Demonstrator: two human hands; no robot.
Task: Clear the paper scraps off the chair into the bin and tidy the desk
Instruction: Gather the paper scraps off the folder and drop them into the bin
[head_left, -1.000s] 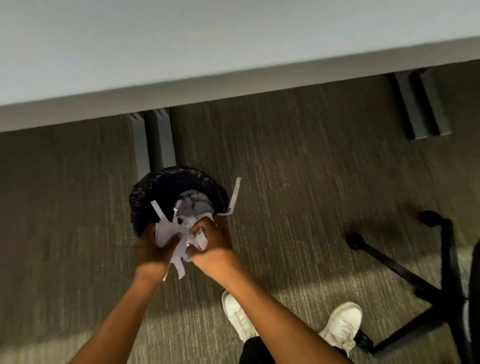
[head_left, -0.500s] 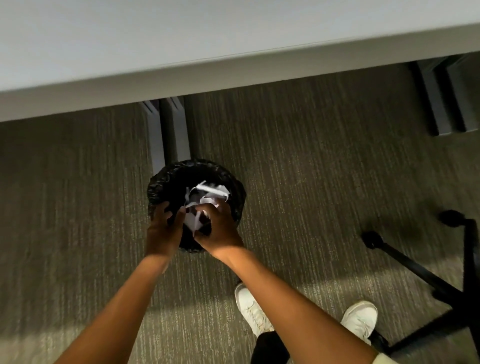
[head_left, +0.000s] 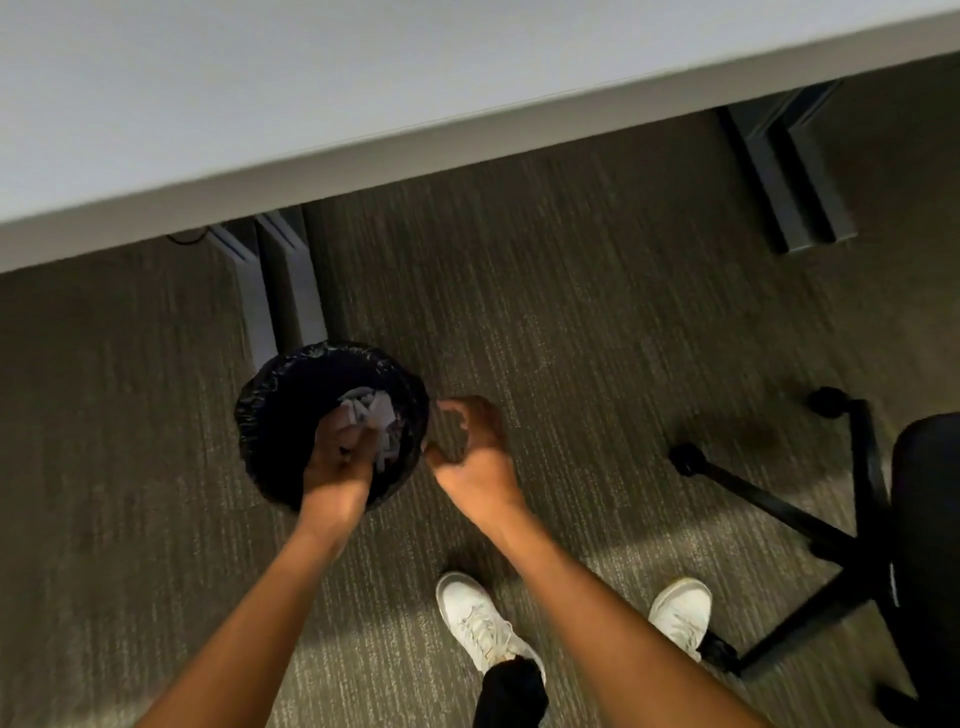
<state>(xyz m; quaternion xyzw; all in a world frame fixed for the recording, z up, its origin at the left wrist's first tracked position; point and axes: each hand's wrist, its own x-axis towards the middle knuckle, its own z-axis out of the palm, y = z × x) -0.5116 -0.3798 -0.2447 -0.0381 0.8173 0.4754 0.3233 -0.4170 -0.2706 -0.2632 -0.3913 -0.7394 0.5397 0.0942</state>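
Note:
A round bin (head_left: 260, 415) lined with a black bag stands on the carpet under the desk edge. White paper scraps (head_left: 382, 415) lie inside it. My left hand (head_left: 337, 462) reaches down into the bin's mouth, fingers spread and resting on the scraps, palm hidden. My right hand (head_left: 475, 452) is just outside the bin's right rim, fingers loosely curled and apart, with nothing in it. The black chair (head_left: 930, 519) shows only at the right edge; its seat top is out of sight.
The white desk (head_left: 363, 93) spans the top, with grey legs (head_left: 280, 291) behind the bin and another pair (head_left: 784, 171) at the right. The chair's wheeled base (head_left: 779, 504) spreads over the carpet. My white shoes (head_left: 478, 618) stand below.
Both hands held a bunch of scraps over the bin; the scraps now lie inside it. My right hand has pulled out to the right, empty. The view shifted left.

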